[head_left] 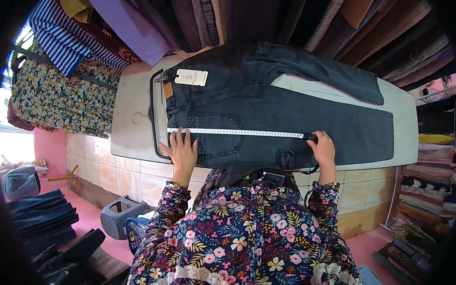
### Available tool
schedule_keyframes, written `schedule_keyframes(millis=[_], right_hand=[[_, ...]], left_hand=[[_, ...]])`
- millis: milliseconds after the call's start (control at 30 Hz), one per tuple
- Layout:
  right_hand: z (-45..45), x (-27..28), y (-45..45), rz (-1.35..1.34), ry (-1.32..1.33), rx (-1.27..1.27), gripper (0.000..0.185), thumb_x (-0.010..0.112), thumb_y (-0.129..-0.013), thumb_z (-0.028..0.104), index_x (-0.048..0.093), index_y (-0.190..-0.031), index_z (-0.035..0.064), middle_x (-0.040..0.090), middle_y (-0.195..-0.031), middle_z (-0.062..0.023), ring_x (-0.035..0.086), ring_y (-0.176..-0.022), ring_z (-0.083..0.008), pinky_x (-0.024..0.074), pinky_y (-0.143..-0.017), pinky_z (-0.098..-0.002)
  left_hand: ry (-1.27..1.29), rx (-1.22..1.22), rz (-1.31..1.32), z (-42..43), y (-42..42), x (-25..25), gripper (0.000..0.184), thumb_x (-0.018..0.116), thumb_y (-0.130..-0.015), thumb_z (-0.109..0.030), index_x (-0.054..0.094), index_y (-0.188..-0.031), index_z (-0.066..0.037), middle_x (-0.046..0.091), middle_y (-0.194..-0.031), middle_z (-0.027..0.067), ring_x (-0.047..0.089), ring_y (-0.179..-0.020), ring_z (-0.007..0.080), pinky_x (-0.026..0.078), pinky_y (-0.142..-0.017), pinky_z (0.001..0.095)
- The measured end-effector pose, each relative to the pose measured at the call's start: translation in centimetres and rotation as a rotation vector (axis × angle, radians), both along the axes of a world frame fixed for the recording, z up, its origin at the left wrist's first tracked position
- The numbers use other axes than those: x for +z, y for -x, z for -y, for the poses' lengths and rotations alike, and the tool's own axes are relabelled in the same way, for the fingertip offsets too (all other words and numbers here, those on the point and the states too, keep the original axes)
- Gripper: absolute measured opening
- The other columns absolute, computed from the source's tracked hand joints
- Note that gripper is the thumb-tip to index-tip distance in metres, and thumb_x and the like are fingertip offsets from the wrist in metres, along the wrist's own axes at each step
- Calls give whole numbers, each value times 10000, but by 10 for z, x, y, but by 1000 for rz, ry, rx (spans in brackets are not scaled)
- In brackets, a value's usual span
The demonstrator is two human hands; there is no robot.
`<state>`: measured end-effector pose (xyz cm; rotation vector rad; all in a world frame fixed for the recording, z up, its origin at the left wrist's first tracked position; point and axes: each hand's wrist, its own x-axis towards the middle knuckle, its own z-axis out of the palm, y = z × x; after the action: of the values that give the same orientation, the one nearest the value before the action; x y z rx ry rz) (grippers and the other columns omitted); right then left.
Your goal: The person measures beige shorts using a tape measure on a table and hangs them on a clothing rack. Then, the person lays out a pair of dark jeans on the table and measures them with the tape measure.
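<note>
A pair of dark grey jeans lies flat on a white table, with the waistband to the left and the legs to the right. Its waist hangs by clips on a black hanger, and a white paper tag rests near the waistband. Across the back pocket runs a white tape measure, pulled out lengthwise. My left hand lies with fingers spread, fingertips on the tape's end at the waistband. My right hand is closed around the black tape case at the other end.
Trousers on hangers line the far side. A floral garment and striped cloth hang at the left. Folded clothes fill shelves at the right. A grey stool and blue basket stand below the table.
</note>
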<state>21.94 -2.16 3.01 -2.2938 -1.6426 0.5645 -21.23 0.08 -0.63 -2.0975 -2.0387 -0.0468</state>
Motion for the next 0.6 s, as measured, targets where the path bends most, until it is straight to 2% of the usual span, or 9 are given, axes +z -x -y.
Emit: schedule_keyframes(millis=[67,167,400,600], right_hand=[[1,0,-7,3,3,-1,254,733,-743,144,649,-970,65,632,-967,-106,618,-915,-338,497,-755,-418],[2,-16,-40,-2,-23,1,263,734,-739,141,651,-975,60,635,-974,-110,618,-913,-342,496,-753,-418],[-2,-16,-62,-14,21,5,271,735,-742,168,655,-978,60,635,-973,-117,619,-915,-340,496,-762,-420],[-5,-18,-72,-16,49,20,286,734,-747,185,652,-992,65,635,-976,-117,616,-933,-336,495,-773,-420]], left_hand=[[123,40,12,-3,-4,0,442,560,-888,-366,556,-1256,-122,462,-1341,26,384,-1248,256,36,-1032,703],[104,29,8,-2,-24,-3,461,558,-887,-362,546,-1261,-92,470,-1330,22,401,-1221,250,34,-1039,698],[82,34,59,1,-28,-8,544,568,-877,-387,463,-1334,-110,473,-1334,23,409,-1209,249,32,-1046,689],[138,-15,20,5,-26,-9,527,573,-875,-390,447,-1360,-228,429,-1384,97,401,-1210,268,48,-1047,684]])
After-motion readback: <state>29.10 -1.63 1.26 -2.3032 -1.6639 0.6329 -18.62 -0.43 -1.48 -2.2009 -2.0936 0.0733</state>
